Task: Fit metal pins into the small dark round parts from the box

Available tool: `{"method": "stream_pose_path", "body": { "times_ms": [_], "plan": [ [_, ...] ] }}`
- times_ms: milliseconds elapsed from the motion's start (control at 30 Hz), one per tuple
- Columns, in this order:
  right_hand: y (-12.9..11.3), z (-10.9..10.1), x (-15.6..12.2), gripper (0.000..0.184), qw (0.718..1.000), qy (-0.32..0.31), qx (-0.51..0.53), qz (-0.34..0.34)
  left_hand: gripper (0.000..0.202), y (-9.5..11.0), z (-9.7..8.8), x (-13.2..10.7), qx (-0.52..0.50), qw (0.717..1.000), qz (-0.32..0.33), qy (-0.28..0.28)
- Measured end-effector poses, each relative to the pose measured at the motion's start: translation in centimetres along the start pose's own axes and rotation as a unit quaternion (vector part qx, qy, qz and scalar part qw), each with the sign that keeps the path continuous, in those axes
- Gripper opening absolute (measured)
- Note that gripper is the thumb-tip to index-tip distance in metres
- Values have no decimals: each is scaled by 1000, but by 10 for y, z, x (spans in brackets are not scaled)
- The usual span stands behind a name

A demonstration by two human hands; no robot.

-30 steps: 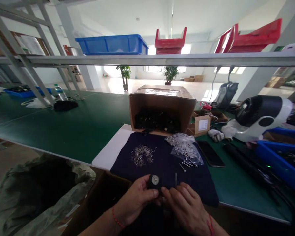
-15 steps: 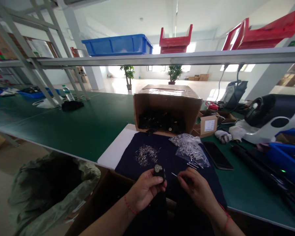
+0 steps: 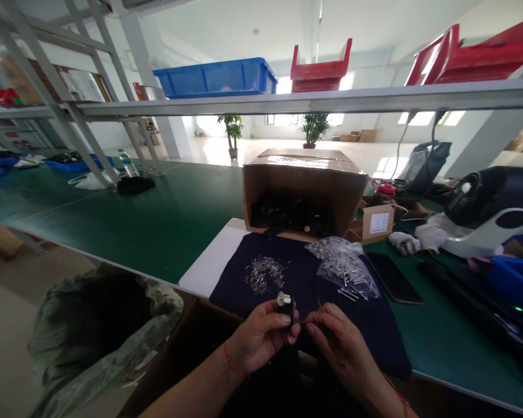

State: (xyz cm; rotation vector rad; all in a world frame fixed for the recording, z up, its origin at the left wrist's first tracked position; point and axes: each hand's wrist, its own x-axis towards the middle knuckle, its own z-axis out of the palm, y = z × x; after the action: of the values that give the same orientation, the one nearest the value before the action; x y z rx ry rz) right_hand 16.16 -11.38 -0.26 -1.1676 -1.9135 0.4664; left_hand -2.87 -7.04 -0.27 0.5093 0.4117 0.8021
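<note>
My left hand is closed around a small black part with a round silver metal end, which points up. Close beside it, my right hand pinches a thin metal pin, its tip at the right side of the black part; whether it enters a hole is too small to tell. Beyond the hands, a pile of small metal pins lies on a dark blue cloth. To its right rests a clear plastic bag of longer metal pins, a few of them loose in front.
An open cardboard box holding black parts stands behind the cloth. On the right are a phone, a fan and a blue bin. A shelf spans above; a lined bin sits below the table's left edge.
My right hand has moved left and brought the pin to the black part. In my left hand the part has turned, so its silver end shows more from the side.
</note>
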Motion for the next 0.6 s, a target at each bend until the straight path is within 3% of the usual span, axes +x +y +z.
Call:
{"method": "stream_pose_path", "body": {
  "times_ms": [300, 533, 600],
  "plan": [
    [5, 2, 15, 17, 994, 16, -81, -71, 27, 14, 0, 13, 171, 985, -26, -1],
    [33, 17, 26, 25, 994, -29, -104, -34, 20, 28, -11, 44, 279, 957, -75, 17],
    [38, 16, 26, 29, 996, -50, -67, -8, 18, 28, -13, 51, 308, 947, -93, 17]
  ]
}}
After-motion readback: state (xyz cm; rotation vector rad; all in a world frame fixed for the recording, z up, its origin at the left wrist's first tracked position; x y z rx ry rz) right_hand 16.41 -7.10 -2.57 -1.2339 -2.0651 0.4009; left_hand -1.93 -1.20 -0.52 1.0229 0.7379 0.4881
